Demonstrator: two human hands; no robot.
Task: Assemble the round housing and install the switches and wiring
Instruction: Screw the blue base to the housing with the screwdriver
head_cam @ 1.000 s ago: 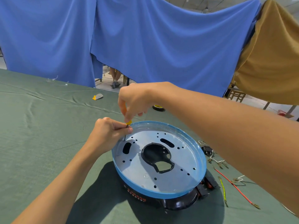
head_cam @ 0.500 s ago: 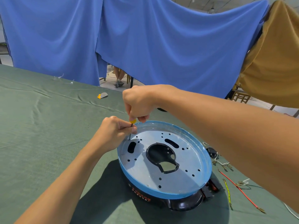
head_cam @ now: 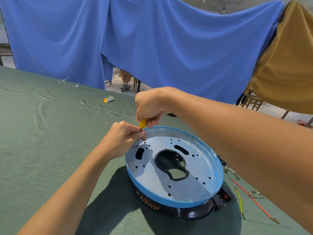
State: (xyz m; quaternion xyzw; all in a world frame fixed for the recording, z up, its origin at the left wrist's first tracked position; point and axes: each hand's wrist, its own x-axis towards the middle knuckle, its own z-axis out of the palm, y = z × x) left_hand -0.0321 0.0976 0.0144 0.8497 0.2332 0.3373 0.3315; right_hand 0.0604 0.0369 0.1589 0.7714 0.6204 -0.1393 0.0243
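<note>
Head view: round housing (head_cam: 169,200) sits lower centre-right on the green cloth table (head_cam: 42,133), blue-rimmed metal plate over a black base (head_cam: 194,215). Right hand (head_cam: 150,107) reaches in from the right, fingers curled round the yellow handle of a screwdriver (head_cam: 142,123). Left hand (head_cam: 122,139) pinches the shaft just below the handle. Tip is at a hole on the plate's upper-left edge. Black switches (head_cam: 226,195) touch the base's right side. Red wire (head_cam: 250,197) and yellow-green wire (head_cam: 239,200) lie loose at lower right.
</note>
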